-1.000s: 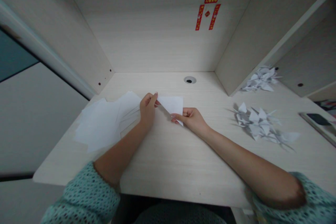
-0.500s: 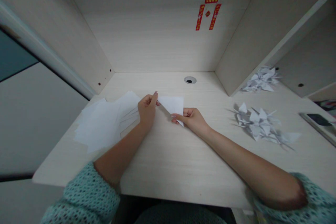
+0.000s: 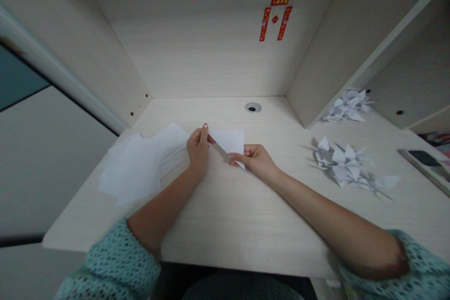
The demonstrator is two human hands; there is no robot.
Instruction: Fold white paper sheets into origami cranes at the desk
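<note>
Between both hands, a square of white paper, just far of centre on a pale wood-grain desk, with a narrow grey strip along its left side, too blurred to tell as fold or shadow. Left hand at the sheet's left edge, fingers nearly closed in a pinch on the paper. Right hand at the sheet's near corner, thumb and forefinger closed on the paper, other fingers loosely curled. Just left of the left hand, a loose spread of white paper sheets. Well off to the right, a heap of folded paper cranes, with a smaller heap farther back. At the far right edge, a dark-faced phone. Teal knit sleeves at the near edge.
</note>
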